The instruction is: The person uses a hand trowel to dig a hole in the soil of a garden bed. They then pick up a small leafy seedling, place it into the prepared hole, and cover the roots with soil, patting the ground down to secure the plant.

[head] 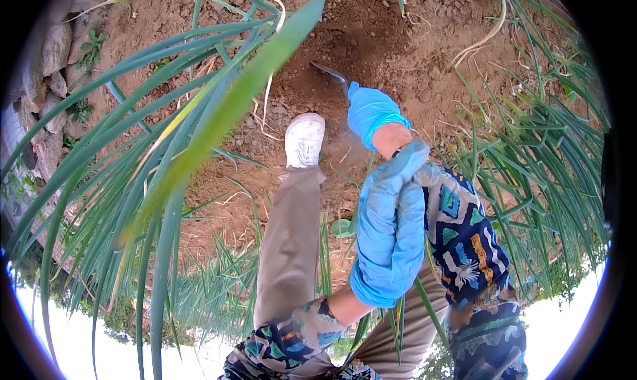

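My right hand point(375, 113), in a blue disposable glove, is closed around the hidden handle of a small metal-bladed hand tool point(331, 74). The blade points up and left, low over a patch of darker, loosened soil point(356, 36). My left hand point(390, 225), in a soil-stained blue glove, is nearer the camera. Its fingertips overlap the patterned right sleeve point(450, 206) just behind the right wrist; whether they pinch the cloth cannot be seen.
Long green onion-like leaves point(169, 181) hang across the left side, some close to the camera. More such plants point(542, 156) grow at the right. A white shoe point(304, 138) stands on the soil below the tool. Stones point(54, 49) line the far left.
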The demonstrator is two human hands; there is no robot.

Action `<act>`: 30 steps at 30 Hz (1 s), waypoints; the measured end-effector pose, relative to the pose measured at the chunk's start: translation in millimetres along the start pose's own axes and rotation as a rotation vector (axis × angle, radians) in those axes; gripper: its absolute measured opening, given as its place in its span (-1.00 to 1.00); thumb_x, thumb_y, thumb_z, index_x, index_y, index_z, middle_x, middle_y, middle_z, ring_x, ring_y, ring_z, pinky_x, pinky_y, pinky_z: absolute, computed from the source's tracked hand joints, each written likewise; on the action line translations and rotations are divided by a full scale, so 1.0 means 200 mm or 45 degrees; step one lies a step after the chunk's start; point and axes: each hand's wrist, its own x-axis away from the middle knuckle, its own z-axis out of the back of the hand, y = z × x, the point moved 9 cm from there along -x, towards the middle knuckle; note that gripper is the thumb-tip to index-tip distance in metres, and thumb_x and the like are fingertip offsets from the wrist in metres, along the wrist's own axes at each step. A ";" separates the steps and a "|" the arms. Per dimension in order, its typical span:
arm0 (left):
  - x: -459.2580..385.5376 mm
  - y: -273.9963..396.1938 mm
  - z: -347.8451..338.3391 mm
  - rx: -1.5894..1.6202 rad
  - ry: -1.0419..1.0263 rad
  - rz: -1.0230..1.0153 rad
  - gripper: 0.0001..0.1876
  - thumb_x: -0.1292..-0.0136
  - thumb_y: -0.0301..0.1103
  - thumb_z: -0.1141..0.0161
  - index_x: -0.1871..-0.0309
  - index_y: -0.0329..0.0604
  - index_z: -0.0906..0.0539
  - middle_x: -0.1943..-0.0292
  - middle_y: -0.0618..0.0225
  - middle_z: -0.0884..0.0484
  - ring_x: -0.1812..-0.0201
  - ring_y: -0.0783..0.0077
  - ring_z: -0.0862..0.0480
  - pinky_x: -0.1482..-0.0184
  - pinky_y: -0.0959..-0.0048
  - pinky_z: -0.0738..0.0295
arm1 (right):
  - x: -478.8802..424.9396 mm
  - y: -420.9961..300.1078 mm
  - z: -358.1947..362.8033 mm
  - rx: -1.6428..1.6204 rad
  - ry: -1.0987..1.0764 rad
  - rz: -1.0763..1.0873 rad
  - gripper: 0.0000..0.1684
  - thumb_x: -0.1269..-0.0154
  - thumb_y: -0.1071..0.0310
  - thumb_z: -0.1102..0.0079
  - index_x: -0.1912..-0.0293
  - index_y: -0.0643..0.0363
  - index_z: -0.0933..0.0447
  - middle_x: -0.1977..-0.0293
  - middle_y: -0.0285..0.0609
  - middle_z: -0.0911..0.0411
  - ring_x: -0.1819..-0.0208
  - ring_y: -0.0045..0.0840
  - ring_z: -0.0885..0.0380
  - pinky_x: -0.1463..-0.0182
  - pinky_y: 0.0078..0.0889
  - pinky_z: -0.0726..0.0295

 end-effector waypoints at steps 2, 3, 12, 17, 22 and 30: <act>0.00 -0.02 0.00 -0.003 0.012 -0.001 -0.69 -0.30 -0.42 0.14 -0.09 -0.30 -0.38 -0.04 0.27 -0.41 0.03 0.45 -0.45 -0.10 0.45 -0.27 | 0.04 0.07 -0.09 -0.095 0.000 -0.079 -0.46 -0.13 0.35 0.08 -0.13 0.30 -0.22 0.38 0.10 -0.51 0.32 -0.09 -0.50 0.26 -0.12 -0.47; 0.00 -0.01 0.03 -0.026 0.039 -0.019 -0.69 -0.30 -0.42 0.14 -0.08 -0.30 -0.38 -0.04 0.27 -0.41 0.03 0.45 -0.45 -0.10 0.45 -0.27 | 0.05 0.01 -0.10 -0.153 0.002 -0.086 -0.44 -0.13 0.34 0.07 -0.15 0.29 -0.19 0.38 0.10 -0.51 0.32 -0.09 -0.50 0.25 -0.12 -0.47; 0.03 -0.03 0.03 0.105 0.014 0.027 -0.71 -0.29 -0.44 0.13 -0.06 -0.29 -0.40 -0.08 0.22 -0.39 -0.04 0.43 -0.41 -0.11 0.47 -0.25 | 0.03 -0.03 0.19 0.260 0.220 0.087 -0.50 -0.22 0.17 0.10 -0.13 0.14 -0.22 0.47 0.00 -0.51 0.50 -0.15 -0.48 0.44 -0.10 -0.44; 0.04 -0.01 0.01 0.096 -0.035 0.028 -0.69 -0.29 -0.48 0.15 -0.09 -0.31 -0.36 -0.05 0.23 -0.38 0.06 0.47 -0.45 -0.06 0.48 -0.30 | -0.18 -0.01 0.35 0.209 -0.048 0.171 -0.61 -0.27 0.26 0.20 -0.08 0.14 -0.27 0.36 0.03 -0.51 0.37 -0.16 -0.51 0.33 -0.15 -0.49; 0.06 0.02 0.01 0.176 -0.028 -0.065 -0.69 -0.29 -0.49 0.17 -0.09 -0.32 -0.35 -0.04 0.22 -0.38 0.09 0.45 -0.46 -0.05 0.43 -0.32 | -0.10 0.08 0.43 0.896 -0.241 0.377 -0.65 -0.24 0.36 0.17 -0.03 0.12 -0.31 0.35 0.04 -0.49 0.36 -0.14 -0.50 0.33 -0.15 -0.49; 0.07 -0.01 -0.01 0.186 -0.062 -0.050 -0.68 -0.28 -0.53 0.18 -0.10 -0.31 -0.33 -0.02 0.21 -0.39 0.09 0.44 -0.46 -0.09 0.39 -0.31 | 0.01 0.03 0.58 0.904 -0.203 0.303 -0.70 -0.23 0.30 0.17 0.09 0.18 -0.41 0.43 0.01 -0.52 0.44 -0.18 -0.52 0.34 -0.13 -0.49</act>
